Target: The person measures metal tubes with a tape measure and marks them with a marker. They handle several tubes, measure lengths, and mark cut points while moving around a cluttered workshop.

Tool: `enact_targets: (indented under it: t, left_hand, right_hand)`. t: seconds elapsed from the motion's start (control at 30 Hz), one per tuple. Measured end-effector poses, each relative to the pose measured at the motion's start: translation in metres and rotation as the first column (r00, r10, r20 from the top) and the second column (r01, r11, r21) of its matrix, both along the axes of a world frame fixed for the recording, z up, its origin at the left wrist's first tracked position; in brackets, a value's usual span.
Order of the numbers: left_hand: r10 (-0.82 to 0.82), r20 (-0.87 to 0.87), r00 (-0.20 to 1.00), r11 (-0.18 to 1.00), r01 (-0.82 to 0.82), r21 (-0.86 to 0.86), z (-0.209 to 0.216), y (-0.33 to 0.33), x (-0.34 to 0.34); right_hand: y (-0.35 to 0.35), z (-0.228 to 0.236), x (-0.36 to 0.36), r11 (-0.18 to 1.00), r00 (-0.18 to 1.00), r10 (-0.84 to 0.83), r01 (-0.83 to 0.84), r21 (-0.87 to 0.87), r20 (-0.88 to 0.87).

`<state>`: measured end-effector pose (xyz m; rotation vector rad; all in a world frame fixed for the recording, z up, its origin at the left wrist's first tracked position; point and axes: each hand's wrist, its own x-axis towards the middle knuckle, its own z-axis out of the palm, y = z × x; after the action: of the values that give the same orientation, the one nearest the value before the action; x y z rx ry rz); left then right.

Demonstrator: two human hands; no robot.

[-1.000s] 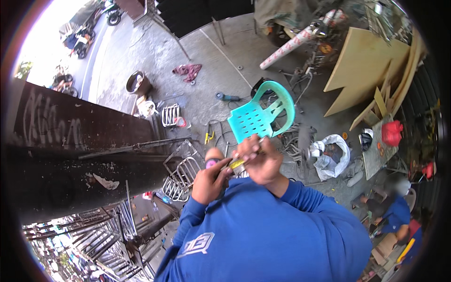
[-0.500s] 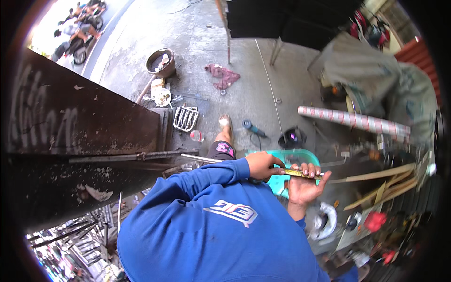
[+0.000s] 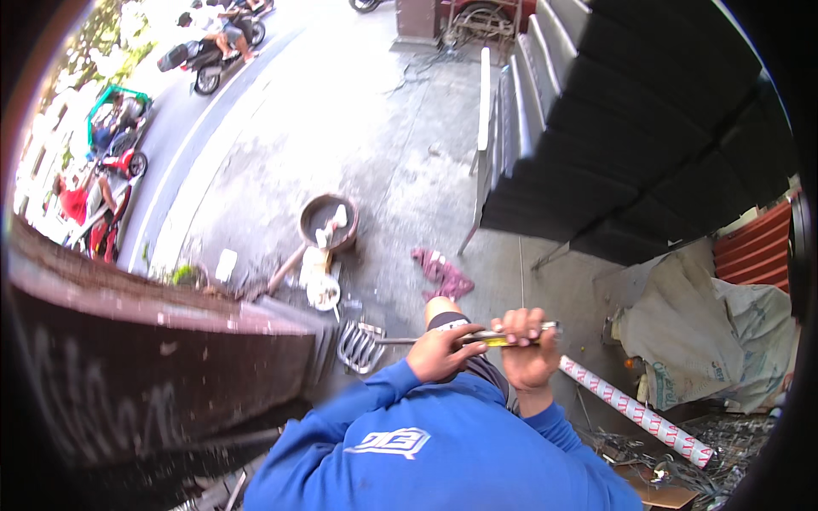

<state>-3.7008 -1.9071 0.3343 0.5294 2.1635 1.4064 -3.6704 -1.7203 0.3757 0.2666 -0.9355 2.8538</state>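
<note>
Right hand [image 3: 530,347] grip closed tight round a slim yellow tool [image 3: 498,337] held at chest height, left hand [image 3: 440,353] grip curled onto its near end, red-patterned white tube [image 3: 635,411] lying on the concrete floor [image 3: 400,170] just beside.

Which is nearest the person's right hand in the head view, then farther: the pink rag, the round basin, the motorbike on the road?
From the right hand:
1. Pink rag, on the floor just ahead.
2. Round basin, farther ahead, to the left.
3. Motorbike, far off at upper left.

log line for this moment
left hand: grips yellow tool | right hand: fist around tool | below: patterned tube on floor
</note>
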Motion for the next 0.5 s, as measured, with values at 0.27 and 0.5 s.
enact_targets:
  t: [0.27, 0.5]
  left_hand:
    - [0.172, -0.033, 0.985, 0.981, -0.168, 0.099, -0.012, -0.051, -0.27]
    - [0.002, -0.472, 0.881, 1.0, 0.002, 0.009, 0.033, -0.052, -0.535]
  right_hand:
    - [-0.047, -0.021, -0.306, 0.977, 0.955, 0.203, -0.182, 0.113, -0.215]
    - [-0.043, 0.017, -0.535, 0.979, 0.997, -0.023, 0.037, 0.202, -0.069]
